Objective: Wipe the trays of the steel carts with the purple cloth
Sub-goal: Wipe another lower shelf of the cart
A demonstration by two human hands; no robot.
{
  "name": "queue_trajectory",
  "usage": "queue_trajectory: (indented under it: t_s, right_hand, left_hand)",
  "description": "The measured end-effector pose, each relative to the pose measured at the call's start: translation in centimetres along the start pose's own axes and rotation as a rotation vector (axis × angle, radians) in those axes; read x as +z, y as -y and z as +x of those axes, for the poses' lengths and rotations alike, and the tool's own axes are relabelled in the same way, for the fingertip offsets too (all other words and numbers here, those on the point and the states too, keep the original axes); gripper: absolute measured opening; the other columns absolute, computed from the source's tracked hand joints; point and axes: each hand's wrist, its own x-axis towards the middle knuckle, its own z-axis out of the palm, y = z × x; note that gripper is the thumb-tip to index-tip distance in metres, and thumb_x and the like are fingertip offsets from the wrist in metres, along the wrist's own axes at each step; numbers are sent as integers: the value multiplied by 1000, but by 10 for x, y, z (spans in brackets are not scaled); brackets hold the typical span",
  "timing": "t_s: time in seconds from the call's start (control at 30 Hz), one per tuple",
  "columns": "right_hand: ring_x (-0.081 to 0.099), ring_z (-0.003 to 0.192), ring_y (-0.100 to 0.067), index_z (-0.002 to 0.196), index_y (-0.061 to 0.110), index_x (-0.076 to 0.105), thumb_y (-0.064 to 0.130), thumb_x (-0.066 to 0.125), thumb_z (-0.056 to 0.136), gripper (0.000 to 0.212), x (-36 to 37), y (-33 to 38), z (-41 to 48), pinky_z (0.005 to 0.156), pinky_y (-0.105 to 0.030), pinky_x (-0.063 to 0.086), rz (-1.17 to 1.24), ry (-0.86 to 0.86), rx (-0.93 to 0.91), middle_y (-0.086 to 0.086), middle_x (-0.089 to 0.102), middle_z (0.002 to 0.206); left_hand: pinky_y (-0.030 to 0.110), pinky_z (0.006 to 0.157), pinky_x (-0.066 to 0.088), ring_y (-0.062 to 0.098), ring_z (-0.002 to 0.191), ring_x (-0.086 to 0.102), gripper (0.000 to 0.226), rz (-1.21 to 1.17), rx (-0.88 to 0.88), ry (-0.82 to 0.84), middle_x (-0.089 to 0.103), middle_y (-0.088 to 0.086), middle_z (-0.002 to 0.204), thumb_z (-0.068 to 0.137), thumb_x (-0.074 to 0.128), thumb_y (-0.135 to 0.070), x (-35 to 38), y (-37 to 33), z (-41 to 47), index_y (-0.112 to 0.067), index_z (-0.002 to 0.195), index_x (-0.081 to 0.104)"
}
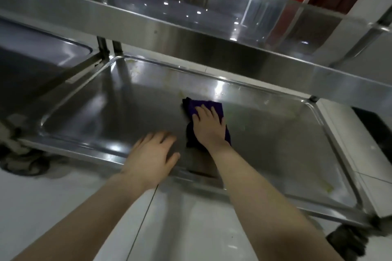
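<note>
The lower steel tray of a cart fills the middle of the head view. A folded purple cloth lies flat near the tray's centre. My right hand presses on the cloth with straight, spread fingers. My left hand rests flat on the tray's near rim, left of the cloth, holding nothing. Yellowish smears mark the tray beyond the cloth and at its near right corner.
The cart's upper tray overhangs closely above the far half of the lower one. A second steel cart's tray stands to the left. Caster wheels sit at the near left and near right. White floor tiles lie below.
</note>
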Motion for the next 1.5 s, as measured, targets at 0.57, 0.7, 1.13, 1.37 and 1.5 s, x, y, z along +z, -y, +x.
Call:
queue_trajectory:
  t_s: [0.57,0.7,1.13,1.37,1.5]
  right_hand:
    - [5,149,-14,152,30,27,36,24,105,47,-24,-58,22,120,-49,3,38,-23,133,11,14,162]
    - [9,148,-7,149,33,32,38,26,105,45,-13,-71,-47,120,-40,9,-28,-52,-77,15,23,159]
    - [5,150,-15,153,30,24,36,25,105,48,-46,-107,2,120,-51,3,47,-51,228,10,12,163]
    - [14,147,-5,145,36,40,44,27,103,44,-33,-133,-117,118,-35,10,-36,-138,-59,18,30,155]
    - [19,145,-2,140,39,44,49,20,100,48,-30,-149,-165,115,-32,17,-54,-158,-77,22,35,152]
  left_hand:
    - [33,105,30,24,123,42,66,194,-47,95,43,0,135,89,16,-69,4,-19,6,-37,146,25]
    - [35,112,23,24,132,35,67,98,21,75,38,0,145,88,27,-67,6,-23,7,-32,144,36]
    - [40,86,49,35,110,51,54,132,218,86,53,11,126,83,53,-62,24,-64,22,-34,130,56]
    - [31,98,38,20,127,39,50,144,245,96,40,-2,135,84,46,-61,20,-80,32,-33,126,51]
    - [31,90,44,22,119,51,46,62,200,74,51,0,133,90,45,-52,28,-102,37,-19,121,53]
